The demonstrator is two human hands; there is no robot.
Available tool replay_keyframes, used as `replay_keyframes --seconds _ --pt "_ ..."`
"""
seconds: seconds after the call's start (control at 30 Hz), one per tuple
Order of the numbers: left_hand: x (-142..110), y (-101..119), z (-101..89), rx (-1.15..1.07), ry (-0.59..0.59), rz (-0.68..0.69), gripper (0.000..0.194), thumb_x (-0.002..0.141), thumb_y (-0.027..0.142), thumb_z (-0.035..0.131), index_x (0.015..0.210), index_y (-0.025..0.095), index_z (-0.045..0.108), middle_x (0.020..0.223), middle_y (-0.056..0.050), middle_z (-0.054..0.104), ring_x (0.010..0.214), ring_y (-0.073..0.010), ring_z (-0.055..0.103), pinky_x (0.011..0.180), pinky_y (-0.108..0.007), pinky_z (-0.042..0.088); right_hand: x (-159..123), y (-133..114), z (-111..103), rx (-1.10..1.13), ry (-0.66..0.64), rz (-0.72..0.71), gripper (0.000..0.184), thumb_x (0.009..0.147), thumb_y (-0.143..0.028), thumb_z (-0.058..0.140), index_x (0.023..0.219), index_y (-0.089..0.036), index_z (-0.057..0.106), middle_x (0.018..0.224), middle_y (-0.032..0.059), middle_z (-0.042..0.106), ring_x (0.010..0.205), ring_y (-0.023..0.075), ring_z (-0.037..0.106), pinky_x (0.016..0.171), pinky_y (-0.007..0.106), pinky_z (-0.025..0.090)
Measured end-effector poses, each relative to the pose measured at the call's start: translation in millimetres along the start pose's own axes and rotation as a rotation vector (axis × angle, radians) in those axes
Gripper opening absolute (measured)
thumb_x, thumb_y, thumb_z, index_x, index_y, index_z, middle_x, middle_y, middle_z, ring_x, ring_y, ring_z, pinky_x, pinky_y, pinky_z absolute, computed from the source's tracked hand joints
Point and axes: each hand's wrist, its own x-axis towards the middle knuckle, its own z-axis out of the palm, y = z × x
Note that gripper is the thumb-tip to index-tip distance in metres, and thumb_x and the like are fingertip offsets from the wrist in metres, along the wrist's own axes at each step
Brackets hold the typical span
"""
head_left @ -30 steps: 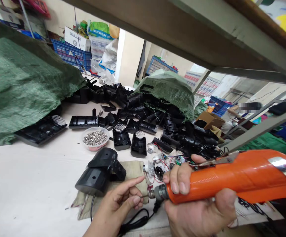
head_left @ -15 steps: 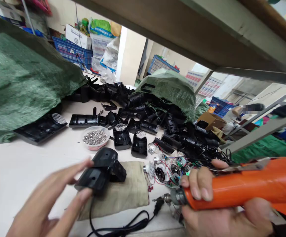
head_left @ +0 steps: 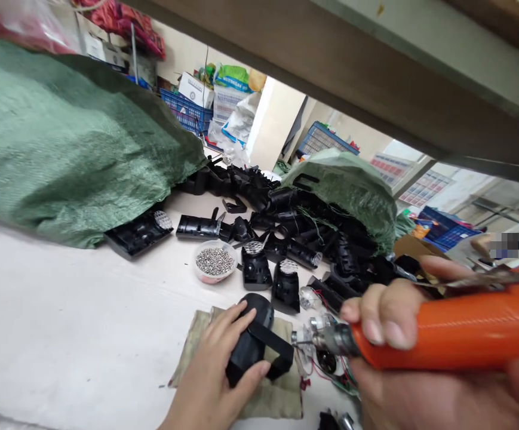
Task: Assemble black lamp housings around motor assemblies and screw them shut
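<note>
My left hand point(head_left: 214, 370) is closed around a black plastic housing point(head_left: 245, 355) with a bent black bracket point(head_left: 279, 352) on its right side. The housing rests on a folded beige cloth point(head_left: 281, 403), fingers over its top and thumb along its near side. In my right hand point(head_left: 389, 316) is an orange electric screwdriver point(head_left: 460, 334), lying almost level. Its tip points left, close to the bracket; whether they touch I cannot tell. Behind the cloth stand a round tub point(head_left: 212, 279) of small silver screws and two open black housings point(head_left: 255, 272) with faceted reflectors.
Black plastic parts point(head_left: 295, 218) are heaped across the back, partly under a green woven sack point(head_left: 344, 179). A bigger green sack point(head_left: 84, 143) fills the left. Wired lamp parts point(head_left: 326, 361) lie beneath the screwdriver. A shelf beam point(head_left: 331, 77) crosses overhead.
The view has swung left. My left hand has set the housing on the cloth and turned it, bracket facing right. The screwdriver tip is nearer to it. The black cable has left view.
</note>
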Motion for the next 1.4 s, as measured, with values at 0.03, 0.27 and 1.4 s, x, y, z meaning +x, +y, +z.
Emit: replay_keyframes --seconds 0.03,0.27,1.4 --pt "-1.3 -3.0 1.4 0.008 0.012 0.025 0.052 0.084 0.035 0.058 0.134 0.030 0.047 0.143 -0.009 0.047 0.129 -0.0329 0.044 0.103 -0.055 0.039 1.8 3.5 12.5 0.002 -0.017 -0.006 0.044 0.077 -0.059 0.058 0.093 -0.019 0.062 0.046 -0.0052 0.050 0.040 0.0108 0.043 0.047 0.028 0.047" --pt "-10.5 -12.0 12.8 -0.060 0.155 0.087 0.056 0.080 0.023 0.059 0.132 0.034 0.045 0.142 -0.003 0.048 0.131 -0.0266 0.043 0.106 -0.049 0.038 -7.9 42.2 49.0 0.048 -0.142 0.134 0.043 0.076 -0.056 0.058 0.103 -0.022 0.058 0.051 -0.0061 0.053 0.045 0.0107 0.046 0.050 0.027 0.048" --pt "-5.8 -16.1 11.2 0.111 -0.006 0.176 0.069 0.076 0.020 0.060 0.139 0.020 0.033 0.147 -0.015 0.040 0.133 -0.0299 0.039 0.102 -0.049 0.043 -16.8 63.6 46.8 0.046 -0.150 0.205 0.042 0.065 -0.062 0.068 0.077 -0.023 0.058 0.046 -0.0073 0.052 0.036 0.0101 0.043 0.037 0.022 0.038"
